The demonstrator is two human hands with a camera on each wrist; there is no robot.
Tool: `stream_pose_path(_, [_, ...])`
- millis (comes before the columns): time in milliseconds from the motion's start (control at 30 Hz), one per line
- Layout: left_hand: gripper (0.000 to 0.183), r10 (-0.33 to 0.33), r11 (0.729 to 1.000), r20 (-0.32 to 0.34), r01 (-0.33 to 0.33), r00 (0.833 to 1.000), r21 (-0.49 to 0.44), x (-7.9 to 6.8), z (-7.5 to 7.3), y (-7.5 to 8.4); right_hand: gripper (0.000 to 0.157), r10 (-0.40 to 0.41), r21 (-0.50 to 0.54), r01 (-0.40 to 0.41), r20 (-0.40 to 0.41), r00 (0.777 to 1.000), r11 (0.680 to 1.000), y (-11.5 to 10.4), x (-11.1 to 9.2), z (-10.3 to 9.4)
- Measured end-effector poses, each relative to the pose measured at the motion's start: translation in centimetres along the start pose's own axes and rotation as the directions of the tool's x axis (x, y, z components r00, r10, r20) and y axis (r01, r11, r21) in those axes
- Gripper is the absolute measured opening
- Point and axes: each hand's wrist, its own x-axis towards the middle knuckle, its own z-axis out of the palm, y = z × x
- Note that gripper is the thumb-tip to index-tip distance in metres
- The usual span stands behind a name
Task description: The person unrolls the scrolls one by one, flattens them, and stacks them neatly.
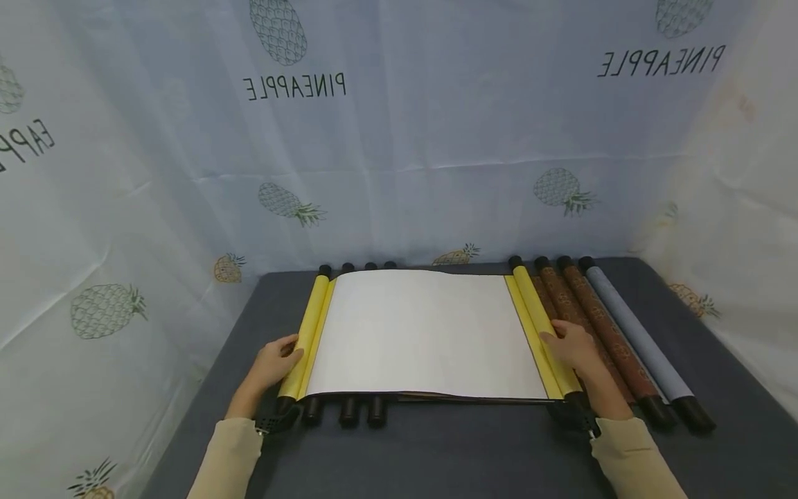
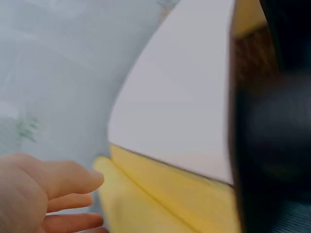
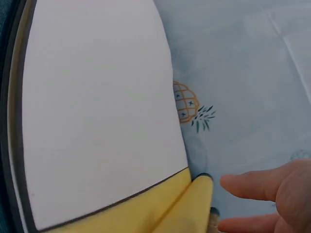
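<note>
A hanging scroll lies spread out, its white sheet (image 1: pixel 430 333) bordered by yellow bands. At its left end is a yellow roll (image 1: pixel 309 326) with black rod ends, and a matching yellow roll (image 1: pixel 542 326) ends the right side. My left hand (image 1: pixel 269 364) is at the outer side of the left roll, its thumb and fingers extended at the roll's edge. Beside the right roll, my right hand (image 1: pixel 573 346) has its thumb and fingers extended. A narrow gap shows between that thumb (image 3: pixel 248 183) and the roll in the right wrist view.
Black rod ends (image 1: pixel 349 411) of other scrolls stick out from under the sheet. To the right lie brown patterned rolled scrolls (image 1: pixel 611 339) and a grey-blue rolled scroll (image 1: pixel 642 333). The dark tabletop (image 1: pixel 436 457) meets a pineapple-print curtain (image 1: pixel 424 138) behind.
</note>
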Motion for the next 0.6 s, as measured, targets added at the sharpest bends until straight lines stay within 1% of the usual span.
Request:
stream_pose_path(33, [0.054,0.021,1.000,-0.013,-0.020,1.000,0.023,-0.1,-0.3,0.5,0.063,-0.051,-0.025,0.051,0.005,0.999,0.998,-0.4,-0.3,-0.5])
stream_pose_path(67, [0.053,0.048,0.998,-0.039,-0.046,0.998,0.047,-0.1,-0.7,1.0,0.063,-0.105,-0.043,0.105,-0.009,0.994,0.994,-1.0,-0.4,-1.1])
stream_pose_path(100, [0.053,0.070,0.996,-0.071,-0.065,0.995,0.062,0.0,-0.9,1.8,0.062,-0.160,-0.059,0.158,-0.044,0.986,0.986,-1.6,-0.5,-1.6])
stream_pose_path(167, [0.052,0.128,0.988,-0.144,-0.114,0.981,0.100,0.7,-1.3,3.9,0.059,-0.263,-0.089,0.253,-0.136,0.955,0.963,-3.2,-0.2,-2.4])
stream_pose_path(200, [0.052,0.164,0.982,-0.181,-0.144,0.970,0.120,1.3,-1.2,5.3,0.058,-0.302,-0.108,0.286,-0.185,0.935,0.952,-4.0,0.1,-2.7])
stream_pose_path(233, [0.052,0.208,0.973,-0.217,-0.178,0.954,0.146,2.0,-1.0,6.8,0.059,-0.333,-0.130,0.310,-0.226,0.915,0.942,-4.9,0.7,-3.0])
stream_pose_path(300, [0.055,0.293,0.944,-0.263,-0.234,0.919,0.235,3.4,-0.3,9.9,0.063,-0.374,-0.185,0.332,-0.286,0.882,0.925,-6.5,2.0,-3.3])
stream_pose_path(333, [0.057,0.334,0.922,-0.275,-0.251,0.901,0.296,4.3,0.3,11.3,0.068,-0.387,-0.236,0.326,-0.296,0.873,0.915,-7.1,2.8,-3.4])
stream_pose_path(367, [0.061,0.364,0.899,-0.279,-0.257,0.889,0.355,5.1,0.9,12.5,0.074,-0.392,-0.286,0.312,-0.290,0.873,0.906,-7.6,3.7,-3.3])
stream_pose_path(400, [0.065,0.382,0.878,-0.276,-0.254,0.882,0.406,6.0,1.6,13.4,0.080,-0.393,-0.328,0.298,-0.276,0.877,0.896,-8.0,4.5,-3.2])
stream_pose_path(433, [0.070,0.384,0.863,-0.267,-0.241,0.884,0.445,6.9,2.3,14.2,0.087,-0.389,-0.370,0.283,-0.255,0.885,0.885,-8.3,5.3,-3.1])
stream_pose_path(500, [0.079,0.369,0.835,-0.242,-0.206,0.897,0.510,8.5,3.4,15.1,0.098,-0.376,-0.434,0.261,-0.205,0.904,0.862,-8.5,6.5,-2.6])
stream_pose_path(567, [0.086,0.328,0.829,-0.222,-0.167,0.918,0.534,9.6,4.1,15.5,0.104,-0.349,-0.450,0.248,-0.155,0.924,0.858,-8.5,7.1,-2.2])
stream_pose_path(600, [0.089,0.314,0.828,-0.217,-0.155,0.924,0.538,9.9,4.3,15.6,0.106,-0.340,-0.448,0.245,-0.143,0.930,0.860,-8.5,7.3,-2.1])
